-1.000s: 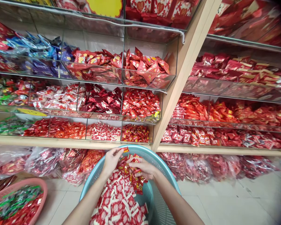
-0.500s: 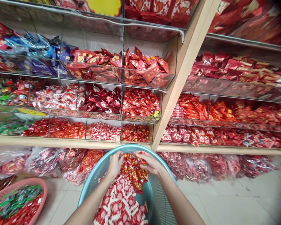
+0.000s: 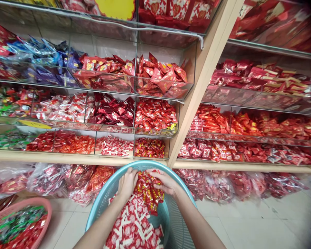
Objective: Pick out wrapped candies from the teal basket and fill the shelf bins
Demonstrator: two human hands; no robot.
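Both hands are inside a round teal plastic basket (image 3: 180,224). My left hand (image 3: 128,182) is closed, fingers curled in against the left side of a heap of small red wrapped candies with yellow print (image 3: 147,195); whatever its fingertips pinch is hidden. On the heap's right side, my right hand (image 3: 166,182) has its fingers bent round some of the same candies. Below and between the forearms lie many red-and-white wrapped candies (image 3: 128,228), filling the near left part of the basket. Part of the basket's bottom shows to their right.
Shelves with clear-walled bins of wrapped sweets (image 3: 155,147) rise just beyond the basket, split by a wooden post (image 3: 197,90). Bulging plastic bags (image 3: 219,185) line the floor under them. A pink basket (image 3: 48,221) of green and red sweets stands at lower left.
My left hand has turned slightly and its fingers are curled in more. My right hand has shifted a little, its fingers still on the candies. The basket has not visibly moved.
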